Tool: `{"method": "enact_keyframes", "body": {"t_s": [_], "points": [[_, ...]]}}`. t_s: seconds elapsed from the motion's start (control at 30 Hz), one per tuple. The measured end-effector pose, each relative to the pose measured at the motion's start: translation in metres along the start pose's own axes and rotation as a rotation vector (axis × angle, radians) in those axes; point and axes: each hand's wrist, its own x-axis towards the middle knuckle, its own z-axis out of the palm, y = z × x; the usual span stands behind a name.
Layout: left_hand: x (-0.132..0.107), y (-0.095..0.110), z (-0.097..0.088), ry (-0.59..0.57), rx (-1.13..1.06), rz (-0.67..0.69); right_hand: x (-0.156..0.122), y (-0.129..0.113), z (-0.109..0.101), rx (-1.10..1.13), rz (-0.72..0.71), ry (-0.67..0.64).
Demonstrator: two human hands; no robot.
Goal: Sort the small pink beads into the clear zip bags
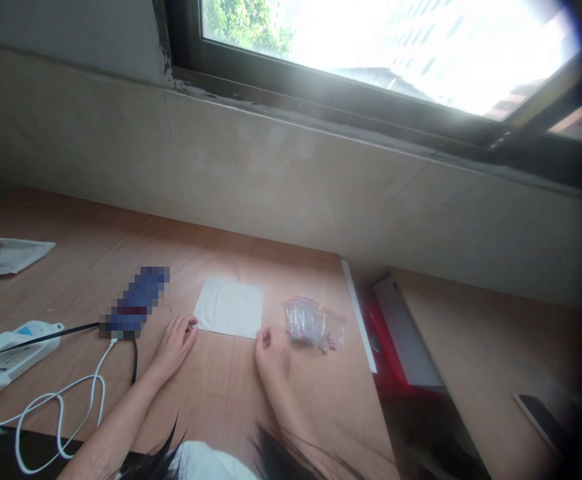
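Both hands (175, 341) (272, 351) loosely curled at near corners of a white square (231, 307), fingertips partly hidden, any pinch uncertain.

Matt sheet (229, 307), glossy plastic bags (305, 323)

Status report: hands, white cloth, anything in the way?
Left hand, right hand at near corners of white cloth. Cloth flat, uncovered. Plastic bags to its right, apart.

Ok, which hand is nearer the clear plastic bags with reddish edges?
Right. The right hand is just left of the bags, at the near right corner of the square white sheet; the left hand is farther off, at its near left corner.
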Motion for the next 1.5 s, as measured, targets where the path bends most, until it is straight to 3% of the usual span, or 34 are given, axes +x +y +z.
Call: {"method": "enact_keyframes", "body": {"t_s": [0.9, 1.03, 1.1, 1.2, 1.27, 1.37, 1.43, 1.5], "points": [[0.002, 0.006, -0.005, -0.022, 0.032, 0.004, 0.001, -0.001, -0.005, 0.192, 0.060, -0.005], [0.001, 0.003, -0.004, -0.016, 0.018, 0.004, 0.003, -0.007, -0.026, 0.391, 0.149, -0.030], [0.001, 0.002, -0.004, -0.022, 0.008, 0.003, 0.011, -0.005, -0.047, 0.417, 0.213, 0.077], [0.000, 0.002, -0.006, -0.024, -0.009, -0.010, 0.033, 0.013, -0.075, 0.183, 0.302, 0.393], [0.000, 0.002, -0.007, -0.025, -0.018, -0.015, 0.049, 0.035, -0.083, -0.035, 0.365, 0.486], [0.000, 0.003, -0.007, -0.031, -0.017, -0.018, 0.061, 0.067, -0.080, -0.187, 0.495, 0.344], [0.000, 0.004, -0.007, -0.042, -0.019, -0.026, 0.060, 0.082, -0.074, -0.199, 0.475, 0.267], [0.000, 0.004, -0.008, -0.047, -0.034, -0.040, 0.055, 0.088, -0.074, -0.171, 0.426, 0.272]]}}
